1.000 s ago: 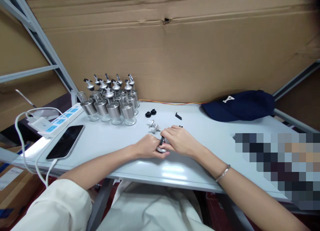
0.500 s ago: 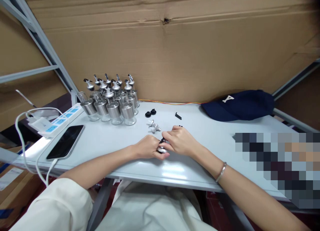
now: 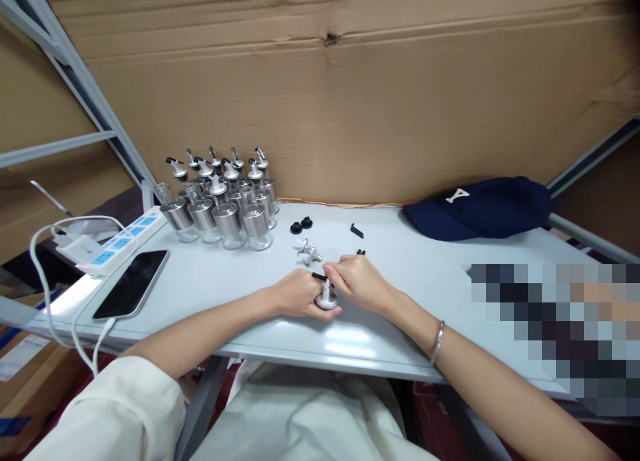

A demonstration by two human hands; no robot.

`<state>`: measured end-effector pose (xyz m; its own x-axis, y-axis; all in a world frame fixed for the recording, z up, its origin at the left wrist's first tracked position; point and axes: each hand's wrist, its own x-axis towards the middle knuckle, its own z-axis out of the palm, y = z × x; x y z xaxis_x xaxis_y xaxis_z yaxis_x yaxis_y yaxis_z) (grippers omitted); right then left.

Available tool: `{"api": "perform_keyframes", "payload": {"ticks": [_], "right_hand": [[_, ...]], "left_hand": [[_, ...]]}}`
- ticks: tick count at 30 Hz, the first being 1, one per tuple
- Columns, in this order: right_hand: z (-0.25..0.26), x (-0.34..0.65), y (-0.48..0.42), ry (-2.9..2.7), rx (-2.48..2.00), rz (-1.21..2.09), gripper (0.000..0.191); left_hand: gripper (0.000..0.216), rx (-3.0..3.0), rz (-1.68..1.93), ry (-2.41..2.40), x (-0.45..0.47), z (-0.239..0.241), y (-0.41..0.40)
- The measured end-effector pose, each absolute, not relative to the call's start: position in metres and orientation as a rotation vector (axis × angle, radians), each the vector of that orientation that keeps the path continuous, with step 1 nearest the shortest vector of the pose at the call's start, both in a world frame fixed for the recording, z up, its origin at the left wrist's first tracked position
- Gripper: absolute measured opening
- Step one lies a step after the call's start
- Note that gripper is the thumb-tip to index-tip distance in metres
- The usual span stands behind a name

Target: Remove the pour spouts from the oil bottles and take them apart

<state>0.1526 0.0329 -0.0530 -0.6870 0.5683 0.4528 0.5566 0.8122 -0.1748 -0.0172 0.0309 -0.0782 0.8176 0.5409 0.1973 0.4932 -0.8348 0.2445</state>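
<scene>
My left hand [image 3: 295, 294] is closed around a small silver pourer cap [image 3: 327, 300] resting on the light grey table [image 3: 210, 281]. My right hand [image 3: 357, 281] pinches a small black piece [image 3: 319, 275] at the top of that cap. Just beyond my hands lies another silver pourer spout [image 3: 307, 251]. Two black round stoppers [image 3: 301, 225] and a small black clip [image 3: 357, 231] lie farther back.
A cluster of several glass bottles with silver pourers [image 3: 223, 201] stands at the back left. A black phone [image 3: 131, 283] on a white cable and a white power strip [image 3: 117, 240] lie at the left. A navy cap [image 3: 483, 209] sits at the back right. Cardboard walls the back.
My right hand has shifted slightly; the black piece now shows sticking out leftward above the silver cap, which stands more exposed between my fingers.
</scene>
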Motion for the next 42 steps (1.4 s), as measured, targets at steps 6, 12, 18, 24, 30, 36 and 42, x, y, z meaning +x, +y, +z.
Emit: {"api": "perform_keyframes", "payload": {"ticks": [6,12,18,24,30,36,42], "right_hand": [[-0.043,0.154,0.030,-2.422,-0.847,0.578,0.044],[-0.034,0.157,0.032,-2.305,-0.813,0.992,0.043],[-0.035,0.159,0.036,-2.098,-0.803,1.214,0.032],[-0.035,0.159,0.039,-1.878,-0.844,1.402,0.028],[-0.032,0.184,0.065,-1.619,-1.015,1.022,0.032],[-0.045,0.214,0.095,-1.641,-1.526,0.464,0.005],[-0.055,0.219,0.105,-1.682,-1.722,0.489,0.011]], "left_hand": [[0.044,2.827,0.336,0.846,-0.017,-0.073,0.028],[0.039,2.847,0.369,0.808,-0.017,-0.073,0.027],[0.042,2.874,0.352,0.832,-0.017,-0.069,0.028],[0.043,2.869,0.329,0.796,-0.018,-0.067,0.027],[0.038,2.822,0.327,0.797,-0.018,-0.065,0.026],[0.038,2.841,0.327,0.802,-0.018,-0.066,0.026],[0.038,2.842,0.322,0.796,-0.018,-0.067,0.026]]}}
